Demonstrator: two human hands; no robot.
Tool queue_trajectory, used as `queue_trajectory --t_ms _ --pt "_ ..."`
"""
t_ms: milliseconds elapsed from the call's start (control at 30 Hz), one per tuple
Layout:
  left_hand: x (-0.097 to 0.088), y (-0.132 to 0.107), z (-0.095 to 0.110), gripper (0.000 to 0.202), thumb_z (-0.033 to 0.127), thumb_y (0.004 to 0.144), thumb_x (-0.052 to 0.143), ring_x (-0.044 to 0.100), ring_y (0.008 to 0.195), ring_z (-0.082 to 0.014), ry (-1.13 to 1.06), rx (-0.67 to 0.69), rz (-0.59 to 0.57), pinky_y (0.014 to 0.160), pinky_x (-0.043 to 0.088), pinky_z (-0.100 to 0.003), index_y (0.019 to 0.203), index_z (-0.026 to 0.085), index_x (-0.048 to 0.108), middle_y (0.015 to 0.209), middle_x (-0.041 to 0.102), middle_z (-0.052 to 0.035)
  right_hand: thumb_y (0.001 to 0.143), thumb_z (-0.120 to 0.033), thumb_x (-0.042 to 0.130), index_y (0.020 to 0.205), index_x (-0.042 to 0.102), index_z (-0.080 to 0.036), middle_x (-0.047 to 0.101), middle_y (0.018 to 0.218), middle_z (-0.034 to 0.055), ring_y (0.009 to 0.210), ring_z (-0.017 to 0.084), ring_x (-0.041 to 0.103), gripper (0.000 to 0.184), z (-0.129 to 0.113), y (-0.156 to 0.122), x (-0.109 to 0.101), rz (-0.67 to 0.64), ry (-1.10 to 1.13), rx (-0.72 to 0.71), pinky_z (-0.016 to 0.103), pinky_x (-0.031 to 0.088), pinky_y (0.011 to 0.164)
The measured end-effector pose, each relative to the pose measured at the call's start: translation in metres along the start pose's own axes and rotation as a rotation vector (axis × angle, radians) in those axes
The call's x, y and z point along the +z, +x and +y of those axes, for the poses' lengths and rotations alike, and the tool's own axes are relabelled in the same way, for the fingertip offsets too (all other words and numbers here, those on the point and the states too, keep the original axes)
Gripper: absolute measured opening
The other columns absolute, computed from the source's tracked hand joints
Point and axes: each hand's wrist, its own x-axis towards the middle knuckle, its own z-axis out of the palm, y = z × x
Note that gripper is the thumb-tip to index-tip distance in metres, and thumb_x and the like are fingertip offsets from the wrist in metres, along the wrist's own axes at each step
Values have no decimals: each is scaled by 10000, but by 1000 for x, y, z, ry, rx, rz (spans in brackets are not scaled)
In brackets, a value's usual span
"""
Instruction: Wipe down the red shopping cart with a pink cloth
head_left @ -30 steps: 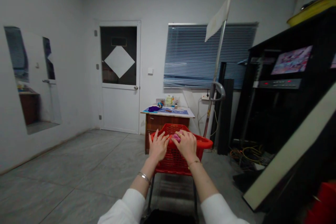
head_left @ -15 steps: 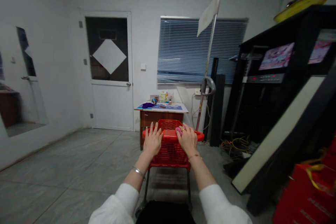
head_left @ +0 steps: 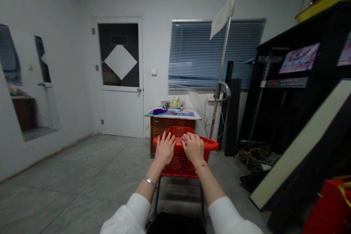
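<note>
Since our right hand (head_left: 194, 149), curled around a pink thing (head_left: 183, 139), has slid toward our spread left hand (head_left: 165, 150), it sits near the middle of the red cart (head_left: 180, 163) handle (head_left: 178, 141).

Between the left grip (head_left: 164, 150) and the right grip (head_left: 194, 148) only a narrow gap runs across the handle (head_left: 212, 144), partly taken up by a pink bundle (head_left: 184, 138) under the right fingers. Ahead, the red cart (head_left: 182, 162) blocks low passage, with the bench (head_left: 196, 116) behind it; above the handle the air is free. Leftward, wide open floor (head_left: 95, 168) reaches to the door (head_left: 123, 111). Rightward, a tall pole (head_left: 213, 119), loose cables (head_left: 259, 151), a slanting panel (head_left: 304, 140) and a red bag (head_left: 323, 204) crowd the way.
</note>
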Motion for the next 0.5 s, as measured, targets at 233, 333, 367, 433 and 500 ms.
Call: queue_trajectory --t_ms 233,333,367,433,500 --pt "-3 -2 -5 453 394 1024 333 262 1494 -270 0 14 -1 1211 265 -505 1410 275 540 1546 444 -35 972 -416 481 1147 696 -283 674 1235 42 1085 211 545 307 30 -1 -6 -31 56 6 342 384 892" --pt "-4 -2 -2 443 381 1025 334 269 1491 -276 -13 10 -4 1210 259 -529 1401 285 547 1543 450 -24 972 -418 480 1135 706 -265 681 1219 46 1060 216 552 318 40 -1 -6 -22 38 89 337 383 875" --pt "-3 -2 -1 441 377 1025 335 270 1490 -280 -18 12 -4 1210 257 -535 1400 285 548 1542 452 -21 971 -411 481 1137 704 -258 680 1219 50 1060 219 551 317 37 -1 -5 -17 33 89 338 384 873" --pt "-2 -2 0 440 376 1025 336 272 1489 -287 -25 18 -4 1210 256 -541 1398 283 551 1539 456 -16 969 -392 484 1150 696 -249 674 1229 64 1079 224 545 313 22 -1 -3 -8 31 39 345 385 885" --pt "-1 -2 0 440 381 1025 337 276 1487 -289 -28 17 -2 1210 259 -537 1391 280 558 1537 459 -14 967 -383 487 1170 685 -250 666 1242 75 1104 225 536 313 6 0 -1 -6 44 -41 354 387 910"
